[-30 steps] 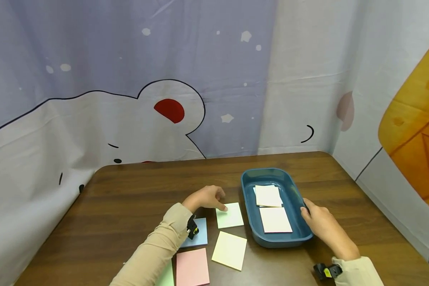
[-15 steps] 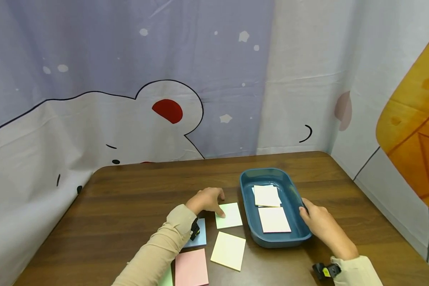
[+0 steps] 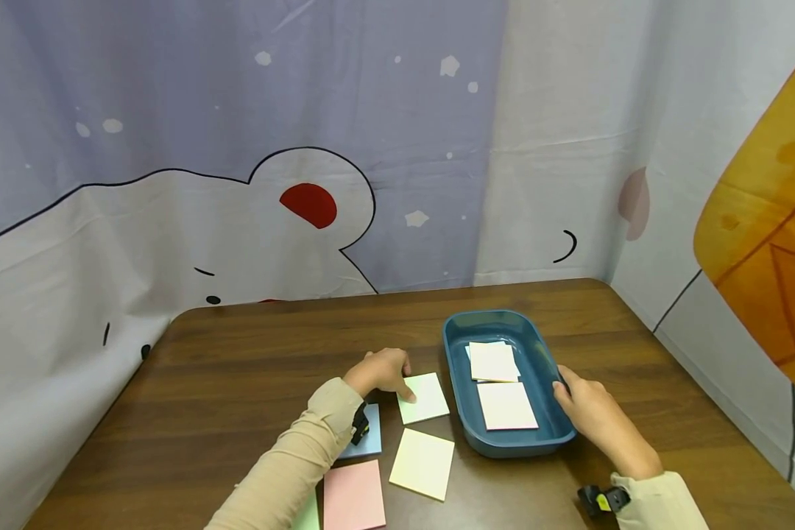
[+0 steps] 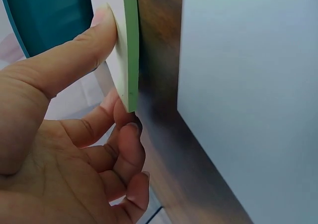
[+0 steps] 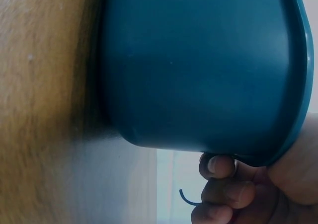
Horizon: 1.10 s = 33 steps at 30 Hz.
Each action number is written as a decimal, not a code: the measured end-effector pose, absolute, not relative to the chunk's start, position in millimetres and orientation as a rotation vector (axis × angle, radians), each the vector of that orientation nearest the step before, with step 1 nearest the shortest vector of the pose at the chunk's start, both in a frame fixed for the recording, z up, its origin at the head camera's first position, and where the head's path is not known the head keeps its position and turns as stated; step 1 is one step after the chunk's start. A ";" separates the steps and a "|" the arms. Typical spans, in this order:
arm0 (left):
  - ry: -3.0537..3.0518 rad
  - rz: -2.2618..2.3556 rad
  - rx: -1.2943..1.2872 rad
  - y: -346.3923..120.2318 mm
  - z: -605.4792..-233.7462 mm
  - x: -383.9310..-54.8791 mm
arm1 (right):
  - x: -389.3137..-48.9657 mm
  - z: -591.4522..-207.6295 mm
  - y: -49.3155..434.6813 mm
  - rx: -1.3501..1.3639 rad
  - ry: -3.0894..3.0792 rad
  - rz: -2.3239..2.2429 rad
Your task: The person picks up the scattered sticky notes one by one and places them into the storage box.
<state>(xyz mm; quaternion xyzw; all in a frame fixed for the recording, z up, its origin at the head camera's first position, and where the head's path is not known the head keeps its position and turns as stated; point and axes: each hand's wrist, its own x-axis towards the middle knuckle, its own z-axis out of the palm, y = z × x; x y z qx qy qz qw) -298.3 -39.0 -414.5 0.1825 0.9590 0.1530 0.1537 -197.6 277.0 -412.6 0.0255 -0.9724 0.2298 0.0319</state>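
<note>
My left hand (image 3: pixel 380 370) pinches a pale green sticky note pad (image 3: pixel 427 398) at its left corner. In the left wrist view the thumb lies on the top of this pad (image 4: pixel 130 50) and fingertips touch its lower edge. Over on the right, my right hand (image 3: pixel 595 412) holds the side rim of a blue rectangular basin (image 3: pixel 464 412). The right wrist view has its fingers curled under the rim of the basin (image 5: pixel 198 75). Inside the basin lie whitish note pads (image 3: pixel 507 405), the rear ones overlapping.
A pale yellow pad (image 3: pixel 422 464) lies in front of the green one. Nearer the left forearm are a blue pad (image 3: pixel 369 436), a pink pad (image 3: pixel 354 495) and another green pad (image 3: pixel 308 515), partly covered by the sleeve. A printed curtain (image 3: pixel 424 147) hangs behind the wooden table (image 3: pixel 252 346).
My left hand has shifted slightly right, and its thumb has come onto the pale green pad, which has turned a little. The right hand stays on the basin's rim.
</note>
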 end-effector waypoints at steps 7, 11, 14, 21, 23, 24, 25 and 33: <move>2.745 0.420 0.526 -39.7 -413.8 -297.9 | -196.7 -411.7 276.3 0.072 -3.003 0.717; 2.753 0.409 0.547 -41.5 -413.2 -298.0 | -196.8 -411.0 276.0 0.076 -3.002 0.721; 2.748 0.428 0.561 -42.9 -412.1 -298.9 | -197.0 -410.7 276.0 0.074 -3.004 0.721; 2.692 0.597 0.609 -47.1 -406.8 -301.7 | -197.6 -410.0 276.4 0.071 -3.012 0.723; 2.684 0.634 0.629 -48.9 -406.1 -302.9 | -197.8 -409.9 276.7 0.070 -3.014 0.724; 2.681 0.654 0.641 -49.8 -405.7 -303.5 | -198.0 -409.9 276.8 0.068 -3.017 0.726; 2.680 0.663 0.646 -50.8 -405.1 -304.0 | -198.2 -409.9 276.8 0.065 -3.020 0.728; 2.622 0.775 0.637 -59.2 -395.3 -308.3 | -197.4 -411.6 277.0 0.080 -2.983 0.710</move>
